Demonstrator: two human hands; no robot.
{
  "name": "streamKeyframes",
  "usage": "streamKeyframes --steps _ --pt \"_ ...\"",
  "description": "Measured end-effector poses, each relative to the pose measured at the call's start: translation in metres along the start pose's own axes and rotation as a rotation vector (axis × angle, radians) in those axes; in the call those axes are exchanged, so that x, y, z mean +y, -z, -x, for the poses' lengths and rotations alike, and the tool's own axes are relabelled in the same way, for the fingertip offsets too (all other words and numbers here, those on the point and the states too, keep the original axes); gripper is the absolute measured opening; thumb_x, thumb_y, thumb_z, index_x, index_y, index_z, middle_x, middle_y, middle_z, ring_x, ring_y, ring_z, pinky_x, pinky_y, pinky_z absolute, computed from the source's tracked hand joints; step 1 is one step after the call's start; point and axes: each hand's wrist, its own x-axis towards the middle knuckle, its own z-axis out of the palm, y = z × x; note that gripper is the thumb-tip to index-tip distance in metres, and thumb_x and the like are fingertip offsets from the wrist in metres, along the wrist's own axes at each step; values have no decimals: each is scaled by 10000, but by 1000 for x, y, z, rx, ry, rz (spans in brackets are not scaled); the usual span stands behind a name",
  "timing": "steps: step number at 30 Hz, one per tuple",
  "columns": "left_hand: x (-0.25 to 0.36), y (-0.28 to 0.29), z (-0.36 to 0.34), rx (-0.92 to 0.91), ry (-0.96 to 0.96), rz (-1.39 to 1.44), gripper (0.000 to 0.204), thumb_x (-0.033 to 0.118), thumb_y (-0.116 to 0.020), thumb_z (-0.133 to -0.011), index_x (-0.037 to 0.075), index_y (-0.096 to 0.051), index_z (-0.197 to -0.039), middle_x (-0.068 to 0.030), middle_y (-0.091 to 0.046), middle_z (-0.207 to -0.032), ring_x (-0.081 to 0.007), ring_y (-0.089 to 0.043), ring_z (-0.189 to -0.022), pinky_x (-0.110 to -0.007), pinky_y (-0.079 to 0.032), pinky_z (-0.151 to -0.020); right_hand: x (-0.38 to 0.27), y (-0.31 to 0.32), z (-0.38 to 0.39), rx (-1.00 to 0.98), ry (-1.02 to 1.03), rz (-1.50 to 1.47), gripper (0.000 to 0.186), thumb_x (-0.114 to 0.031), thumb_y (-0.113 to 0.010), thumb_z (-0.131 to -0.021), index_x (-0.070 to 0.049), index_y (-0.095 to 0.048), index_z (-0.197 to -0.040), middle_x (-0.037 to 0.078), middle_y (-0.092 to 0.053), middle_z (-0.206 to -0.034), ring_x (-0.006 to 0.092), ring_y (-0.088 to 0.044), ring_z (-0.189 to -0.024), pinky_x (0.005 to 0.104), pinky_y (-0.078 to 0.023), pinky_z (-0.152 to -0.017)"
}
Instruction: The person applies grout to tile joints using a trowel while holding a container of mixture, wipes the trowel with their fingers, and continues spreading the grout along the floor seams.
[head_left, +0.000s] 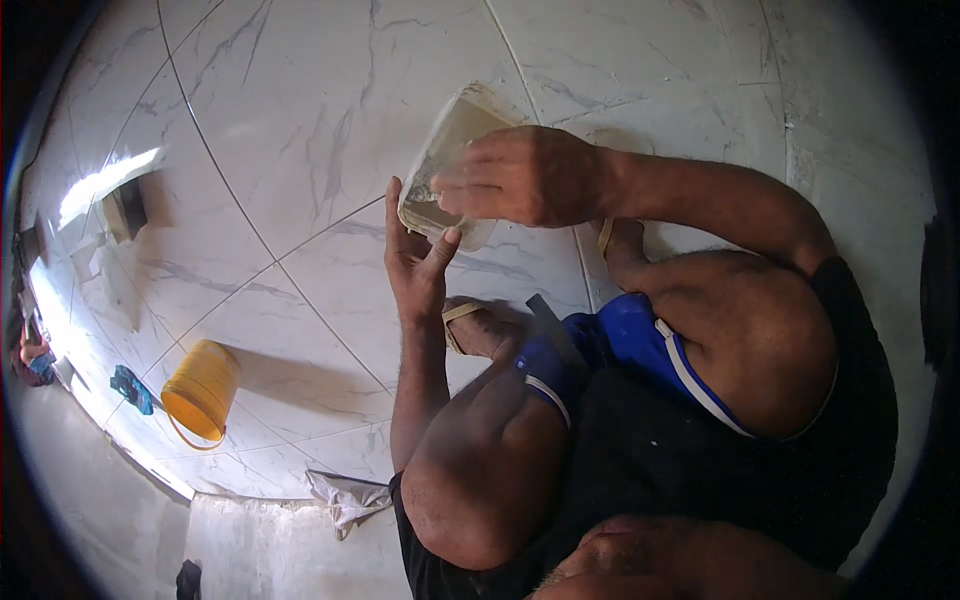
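Note:
A whitish rectangular plastic container (pixel 436 141) is tilted in front of me, with pale and grey residue on its inner walls. My left hand (pixel 418 262) grips its near left corner, the thumb over the rim and the fingers along the outer side. Over the container's opening, my right hand (pixel 530 178) reaches in from the right. Its fingers are bent and close together, with the tips against the residue inside. Whatever they may pinch is hidden from view.
Marbled white floor tiles (pixel 320 180) spread around my feet. At the left lie a yellow bucket (pixel 203 385) on its side and a crumpled blue-green bag (pixel 131 388). A pale cloth (pixel 350 498) lies by the step. A dark flat strip (pixel 556 328) sits between my knees.

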Motion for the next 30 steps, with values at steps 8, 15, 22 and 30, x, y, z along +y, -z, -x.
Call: streamKeyframes --steps 8,15,22,30 --pt "-1 5 1 15 -5 33 972 60 -792 -859 -30 -182 -1610 -215 -476 -1504 -294 -481 -1377 -430 -373 -1160 0 0 14 -29 88 -58 260 -156 -676 -845 -45 -711 -1077 122 -701 -1228 244 -685 -1030 348 -599 -809" --pt "-4 10 -1 0 6 32 947 100 -777 -891 -39 -175 -1609 -216 -453 -1525 -290 -480 -1381 -425 -383 -1150 -8 -7 11 -95 223 -24 201 -169 -678 -817 -49 -719 -974 86 -702 -1158 212 -674 -969 310 -593 -789" --pt "-4 10 1 -10 59 43 937 97 -766 -903 -39 -167 -1611 -213 -456 -1521 -288 -498 -1362 -413 -420 -1118 3 0 13 -70 265 -9 51 -148 -670 -772 -98 -669 -780 1 -638 -929 166 -630 -921 270 -584 -722" --pt "-4 15 3 -2 77 3 931 75 -765 -902 -37 -172 -1612 -214 -476 -1502 -283 -507 -1350 -411 -416 -1120 -16 -7 21 -160 232 31 67 -152 -656 -794 -88 -674 -782 -3 -656 -940 158 -643 -905 280 -589 -667"
